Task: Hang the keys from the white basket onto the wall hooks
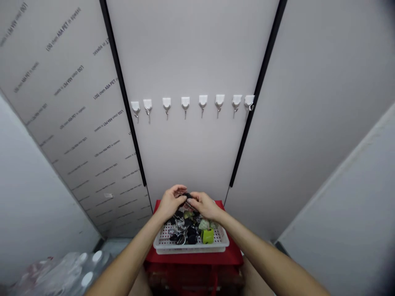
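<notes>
Both of my hands meet above the far edge of a white perforated plastic basket (191,247). My left hand (171,202) pinches a small dark key fob (187,196) between thumb and fingers. From the other side, my right hand (205,204) grips the same fob, its thumb against it. Fingers cover much of the fob, so its exact shape is hidden. Below them in the basket lies a jumble of black fobs (191,235) and metal key rings (181,238). A lime-green box-shaped piece (207,236) and a pale green bundle (204,224) are at the right of the pile.
The basket stands on a red bag or box (197,258) in front of the wall. Several white adhesive hooks (185,102) run in a row across the wall panel (191,148), between two black strips (123,90). Plastic-wrapped bottles (88,279) stand at lower left.
</notes>
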The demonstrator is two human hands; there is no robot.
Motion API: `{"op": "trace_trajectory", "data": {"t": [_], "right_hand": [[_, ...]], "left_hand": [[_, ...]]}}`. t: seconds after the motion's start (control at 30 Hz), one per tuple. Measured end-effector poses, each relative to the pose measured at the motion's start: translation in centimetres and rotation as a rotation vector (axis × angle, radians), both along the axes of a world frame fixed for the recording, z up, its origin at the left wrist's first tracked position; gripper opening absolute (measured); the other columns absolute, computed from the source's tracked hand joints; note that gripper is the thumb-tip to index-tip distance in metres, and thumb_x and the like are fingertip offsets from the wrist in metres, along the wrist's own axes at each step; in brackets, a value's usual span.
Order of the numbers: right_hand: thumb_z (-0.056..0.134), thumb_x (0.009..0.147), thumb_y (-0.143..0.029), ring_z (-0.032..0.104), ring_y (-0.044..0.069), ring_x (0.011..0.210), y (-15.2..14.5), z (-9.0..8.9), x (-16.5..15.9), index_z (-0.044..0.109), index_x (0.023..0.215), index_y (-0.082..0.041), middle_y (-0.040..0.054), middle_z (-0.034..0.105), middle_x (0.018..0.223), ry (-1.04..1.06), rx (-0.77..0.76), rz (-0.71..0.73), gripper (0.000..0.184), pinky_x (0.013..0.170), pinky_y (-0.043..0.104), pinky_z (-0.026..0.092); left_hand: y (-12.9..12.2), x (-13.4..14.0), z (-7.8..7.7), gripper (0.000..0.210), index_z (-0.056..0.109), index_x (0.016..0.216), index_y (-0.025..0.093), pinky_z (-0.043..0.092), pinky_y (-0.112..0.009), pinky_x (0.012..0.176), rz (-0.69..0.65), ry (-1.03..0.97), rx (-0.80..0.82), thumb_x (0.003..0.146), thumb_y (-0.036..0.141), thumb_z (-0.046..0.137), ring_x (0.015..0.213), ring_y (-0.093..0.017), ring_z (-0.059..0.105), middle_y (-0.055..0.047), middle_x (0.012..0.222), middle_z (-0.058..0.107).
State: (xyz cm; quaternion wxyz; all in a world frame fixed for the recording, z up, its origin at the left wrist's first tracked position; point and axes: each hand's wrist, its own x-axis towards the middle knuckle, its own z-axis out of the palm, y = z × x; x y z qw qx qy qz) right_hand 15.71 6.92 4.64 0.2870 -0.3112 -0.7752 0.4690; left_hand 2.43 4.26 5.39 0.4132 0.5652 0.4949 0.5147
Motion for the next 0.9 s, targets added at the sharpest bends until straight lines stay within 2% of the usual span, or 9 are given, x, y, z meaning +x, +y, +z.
{"op": "trace_trajectory", "data": {"t": [0.17, 0.23, 0.33, 0.43, 0.53, 0.63, 0.73, 0.83, 0.9], "right_hand": [[0.039, 0.068, -0.031, 0.039, 0.004, 0.042, 0.1, 0.6, 0.3, 0.049, 0.071, -0.012, -0.0041, 0.044, 0.049, 0.140, -0.178, -0.091, 0.021, 0.043, 0.017, 0.031], [0.042, 0.066, -0.032, 0.041, 0.005, 0.044, 0.2, 0.9, 0.5, 0.049, 0.073, -0.013, -0.0034, 0.047, 0.053, 0.171, -0.209, -0.094, 0.021, 0.044, 0.017, 0.033], [0.046, 0.064, -0.032, 0.043, 0.005, 0.047, 0.1, 1.2, 0.7, 0.049, 0.072, -0.013, -0.0023, 0.049, 0.058, 0.224, -0.216, -0.122, 0.021, 0.047, 0.018, 0.034], [0.049, 0.061, -0.031, 0.044, 0.005, 0.047, 0.1, 1.7, 1.0, 0.048, 0.072, -0.013, -0.0029, 0.049, 0.056, 0.258, -0.211, -0.181, 0.022, 0.046, 0.018, 0.034], [0.050, 0.059, -0.031, 0.044, 0.005, 0.047, 0.0, 2.2, 1.1, 0.047, 0.069, -0.014, -0.0031, 0.050, 0.055, 0.297, -0.213, -0.184, 0.020, 0.048, 0.018, 0.035], [0.048, 0.060, -0.029, 0.045, 0.005, 0.045, 0.0, 2.0, 1.1, 0.046, 0.069, -0.014, -0.0026, 0.052, 0.057, 0.317, -0.241, -0.169, 0.018, 0.048, 0.019, 0.036], [0.045, 0.061, -0.022, 0.044, 0.005, 0.044, 0.4, 0.6, 1.3, 0.049, 0.070, -0.014, -0.0021, 0.053, 0.057, 0.126, -0.193, -0.181, 0.014, 0.047, 0.019, 0.036], [0.044, 0.060, -0.018, 0.045, 0.006, 0.048, 0.8, -1.2, 2.1, 0.054, 0.070, -0.013, -0.0004, 0.055, 0.056, -0.196, -0.006, -0.211, 0.015, 0.048, 0.019, 0.034], [0.045, 0.060, -0.018, 0.046, 0.008, 0.052, 0.9, -2.0, 2.6, 0.057, 0.074, -0.013, 0.0008, 0.057, 0.061, -0.325, 0.081, -0.208, 0.019, 0.050, 0.019, 0.034]], "left_hand": [[-0.1, -0.1, -0.6, 0.028, 0.051, 0.083, 0.010, 0.038, -0.026, 0.070, -0.040, -0.088, -0.103, 0.060, 0.027, 0.048, 0.076, -0.013, 0.051, -0.006, 0.084, 0.057], [0.0, -0.1, -0.9, 0.028, 0.053, 0.081, 0.010, 0.039, -0.025, 0.066, -0.075, -0.108, -0.133, 0.060, 0.028, 0.048, 0.069, -0.012, 0.052, -0.005, 0.079, 0.058], [0.4, 0.0, -0.8, 0.023, 0.054, 0.077, 0.010, 0.039, -0.022, 0.059, -0.047, -0.114, -0.138, 0.059, 0.025, 0.050, 0.059, -0.009, 0.050, -0.003, 0.068, 0.058], [0.9, 0.4, -0.2, 0.020, 0.054, 0.073, 0.010, 0.037, -0.020, 0.054, -0.022, -0.077, -0.135, 0.059, 0.023, 0.049, 0.051, -0.007, 0.046, 0.000, 0.059, 0.055], [1.4, 1.2, 0.1, 0.017, 0.054, 0.069, 0.011, 0.036, -0.019, 0.052, -0.076, 0.012, -0.120, 0.058, 0.022, 0.049, 0.051, -0.007, 0.044, 0.001, 0.056, 0.054], [1.4, 2.3, -0.5, 0.014, 0.053, 0.063, 0.010, 0.033, -0.018, 0.048, -0.149, 0.125, -0.111, 0.061, 0.021, 0.045, 0.047, -0.006, 0.041, 0.002, 0.052, 0.051], [1.1, 2.7, -2.4, 0.016, 0.053, 0.069, 0.010, 0.035, -0.019, 0.052, -0.167, 0.289, -0.107, 0.063, 0.017, 0.039, 0.053, -0.008, 0.045, 0.000, 0.060, 0.055], [0.3, 2.0, -4.6, 0.022, 0.054, 0.077, 0.011, 0.035, -0.024, 0.066, -0.127, 0.612, -0.112, 0.059, 0.011, 0.040, 0.071, -0.013, 0.049, -0.004, 0.077, 0.058], [-0.3, 1.2, -5.6, 0.026, 0.054, 0.081, 0.014, 0.033, -0.026, 0.074, -0.113, 0.808, -0.090, 0.058, 0.012, 0.043, 0.081, -0.015, 0.048, -0.005, 0.085, 0.057]]}}
